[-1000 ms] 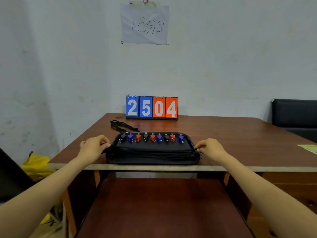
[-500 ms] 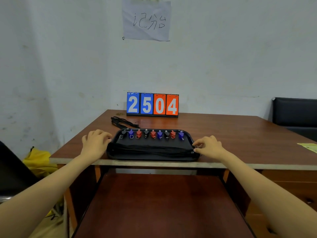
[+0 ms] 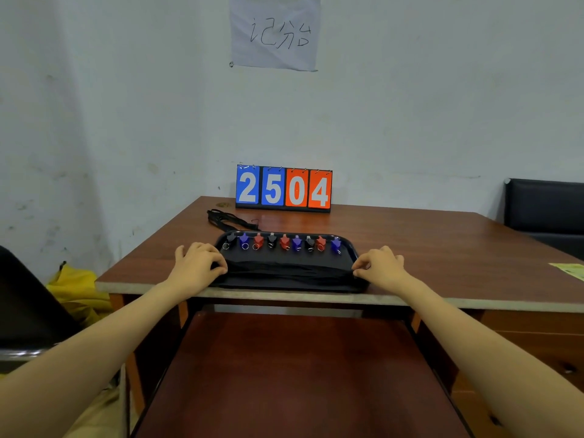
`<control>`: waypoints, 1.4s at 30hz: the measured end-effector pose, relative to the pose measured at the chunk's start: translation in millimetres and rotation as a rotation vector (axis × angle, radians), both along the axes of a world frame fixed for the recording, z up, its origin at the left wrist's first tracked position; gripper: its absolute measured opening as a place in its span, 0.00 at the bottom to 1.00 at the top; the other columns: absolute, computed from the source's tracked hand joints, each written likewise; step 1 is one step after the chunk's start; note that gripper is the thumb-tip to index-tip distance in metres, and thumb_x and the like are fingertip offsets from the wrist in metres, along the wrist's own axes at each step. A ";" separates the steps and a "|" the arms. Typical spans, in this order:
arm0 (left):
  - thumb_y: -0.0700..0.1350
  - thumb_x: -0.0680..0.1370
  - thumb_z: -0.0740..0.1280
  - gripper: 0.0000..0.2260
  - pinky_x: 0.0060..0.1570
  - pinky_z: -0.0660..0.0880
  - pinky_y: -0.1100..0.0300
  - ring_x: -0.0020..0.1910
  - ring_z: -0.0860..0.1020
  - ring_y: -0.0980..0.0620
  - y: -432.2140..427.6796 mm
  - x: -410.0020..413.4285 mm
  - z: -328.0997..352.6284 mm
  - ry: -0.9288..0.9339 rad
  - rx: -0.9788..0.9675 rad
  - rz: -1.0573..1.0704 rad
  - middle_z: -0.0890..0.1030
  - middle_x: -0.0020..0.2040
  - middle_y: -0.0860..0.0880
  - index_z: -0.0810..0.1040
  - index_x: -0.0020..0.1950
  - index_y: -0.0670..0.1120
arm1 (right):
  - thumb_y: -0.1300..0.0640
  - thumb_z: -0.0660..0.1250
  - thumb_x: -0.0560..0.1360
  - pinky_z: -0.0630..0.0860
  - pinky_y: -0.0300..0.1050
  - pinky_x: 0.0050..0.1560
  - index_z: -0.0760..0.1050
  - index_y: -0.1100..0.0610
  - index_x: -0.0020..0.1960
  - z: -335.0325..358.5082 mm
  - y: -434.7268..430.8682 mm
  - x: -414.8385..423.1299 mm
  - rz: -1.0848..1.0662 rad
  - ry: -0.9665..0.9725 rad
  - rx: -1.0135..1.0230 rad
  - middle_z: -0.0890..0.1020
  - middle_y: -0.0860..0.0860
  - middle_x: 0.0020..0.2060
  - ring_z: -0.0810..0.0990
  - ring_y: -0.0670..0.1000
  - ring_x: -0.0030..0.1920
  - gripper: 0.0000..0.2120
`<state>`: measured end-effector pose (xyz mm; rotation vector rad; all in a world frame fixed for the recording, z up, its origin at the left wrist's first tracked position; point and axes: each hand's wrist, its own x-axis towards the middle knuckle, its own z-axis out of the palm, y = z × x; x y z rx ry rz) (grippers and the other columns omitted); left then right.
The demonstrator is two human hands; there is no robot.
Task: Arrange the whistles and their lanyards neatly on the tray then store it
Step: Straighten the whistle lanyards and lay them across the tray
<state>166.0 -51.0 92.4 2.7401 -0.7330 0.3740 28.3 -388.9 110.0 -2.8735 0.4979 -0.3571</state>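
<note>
A black tray [image 3: 347, 247] sits at the near edge of the wooden table [image 3: 426, 248]. Along its far side stands a row of several whistles [image 3: 284, 241] in black, blue and red. A bundle of black lanyards [image 3: 289, 270] stretches across the tray's near half. My left hand [image 3: 197, 262] grips the tray's left end with curled fingers. My right hand [image 3: 380, 263] pinches the right end, at the tray's rim and the lanyards. One loose black lanyard [image 3: 227, 219] lies on the table behind the tray's left corner.
A blue and orange flip scoreboard [image 3: 283, 189] reading 2504 stands at the table's back against the wall. A lower brown shelf [image 3: 294, 374] sits under the table in front of me. A black seat [image 3: 546, 207] is at the right, a yellow bag [image 3: 74, 290] at the left floor.
The camera has tilted down a little. Both hands stay at the tray's ends, shifting slightly; the tray has hardly moved on the table.
</note>
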 end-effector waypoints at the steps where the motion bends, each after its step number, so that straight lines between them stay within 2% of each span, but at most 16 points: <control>1: 0.51 0.78 0.63 0.06 0.70 0.51 0.42 0.67 0.64 0.50 -0.3 0.7 0.7 -0.007 -0.006 0.002 0.74 0.60 0.53 0.80 0.50 0.55 | 0.49 0.66 0.76 0.62 0.54 0.62 0.80 0.47 0.53 1.8 1.7 1.5 0.005 -0.012 -0.022 0.81 0.47 0.52 0.68 0.52 0.63 0.09; 9: 0.52 0.78 0.63 0.09 0.68 0.59 0.45 0.64 0.69 0.51 -23.5 22.5 21.5 -0.107 -0.103 -0.024 0.77 0.58 0.52 0.79 0.54 0.53 | 0.47 0.64 0.76 0.62 0.53 0.62 0.78 0.48 0.55 22.8 40.0 38.0 0.147 -0.084 -0.134 0.79 0.48 0.53 0.68 0.52 0.62 0.10; 16: 0.49 0.78 0.64 0.10 0.64 0.63 0.48 0.60 0.72 0.50 -50.1 76.6 40.9 -0.074 -0.086 -0.022 0.78 0.57 0.51 0.79 0.57 0.51 | 0.51 0.65 0.76 0.67 0.55 0.64 0.79 0.50 0.56 37.1 71.6 130.2 0.263 -0.114 0.019 0.81 0.48 0.54 0.73 0.51 0.61 0.10; 20: 0.48 0.79 0.62 0.11 0.66 0.65 0.46 0.59 0.74 0.49 -59.1 127.8 52.4 0.039 -0.074 -0.031 0.79 0.59 0.50 0.78 0.60 0.51 | 0.55 0.62 0.78 0.70 0.57 0.63 0.77 0.50 0.58 40.9 72.2 196.5 0.331 -0.039 0.024 0.80 0.50 0.57 0.73 0.53 0.61 0.11; 24: 0.45 0.79 0.63 0.12 0.63 0.67 0.57 0.62 0.74 0.50 -75.5 166.9 63.8 0.241 -0.247 -0.089 0.78 0.62 0.48 0.78 0.61 0.46 | 0.59 0.59 0.79 0.64 0.54 0.64 0.72 0.47 0.65 42.2 73.8 252.9 0.419 0.077 -0.114 0.77 0.51 0.60 0.70 0.53 0.62 0.16; 28: 0.44 0.78 0.65 0.12 0.58 0.67 0.61 0.61 0.74 0.51 -93.2 198.2 52.1 0.294 -0.157 -0.124 0.78 0.62 0.48 0.78 0.60 0.44 | 0.64 0.58 0.79 0.62 0.57 0.67 0.66 0.49 0.69 31.9 81.6 296.7 0.456 0.170 -0.295 0.75 0.52 0.63 0.69 0.55 0.66 0.21; 30: 0.45 0.77 0.66 0.13 0.62 0.68 0.58 0.61 0.74 0.49 -100.8 215.4 42.5 0.309 -0.059 -0.111 0.78 0.62 0.48 0.78 0.61 0.45 | 0.65 0.58 0.78 0.62 0.57 0.66 0.66 0.50 0.70 24.1 83.1 311.8 0.470 0.175 -0.336 0.75 0.53 0.63 0.70 0.56 0.65 0.22; 33: 0.50 0.76 0.65 0.16 0.66 0.66 0.44 0.64 0.71 0.47 -109.7 240.7 29.0 0.265 0.093 -0.076 0.76 0.65 0.48 0.76 0.64 0.49 | 0.62 0.59 0.78 0.65 0.56 0.63 0.68 0.51 0.68 13.5 79.8 324.0 0.496 0.193 -0.346 0.77 0.53 0.61 0.71 0.56 0.63 0.20; 36: 0.50 0.79 0.61 0.18 0.67 0.64 0.45 0.66 0.70 0.46 -113.1 251.4 22.1 0.280 0.249 -0.097 0.74 0.67 0.48 0.72 0.68 0.48 | 0.57 0.60 0.79 0.66 0.54 0.59 0.73 0.53 0.64 7.6 72.6 327.3 0.520 0.185 -0.350 0.78 0.53 0.58 0.73 0.55 0.60 0.14; 39: 0.50 0.81 0.57 0.15 0.68 0.60 0.43 0.62 0.71 0.47 -114.6 250.2 18.1 0.332 0.313 -0.127 0.76 0.63 0.49 0.75 0.65 0.51 | 0.52 0.60 0.79 0.64 0.48 0.51 0.77 0.53 0.58 5.6 65.1 325.9 0.535 0.103 -0.314 0.80 0.51 0.54 0.75 0.54 0.56 0.12; 42: 0.51 0.81 0.54 0.16 0.69 0.53 0.39 0.67 0.68 0.47 -115.1 245.9 15.4 0.340 0.275 -0.090 0.74 0.65 0.51 0.72 0.68 0.53 | 0.51 0.61 0.78 0.66 0.49 0.55 0.79 0.53 0.56 10.2 59.0 322.0 0.507 0.003 -0.262 0.81 0.50 0.56 0.76 0.53 0.57 0.12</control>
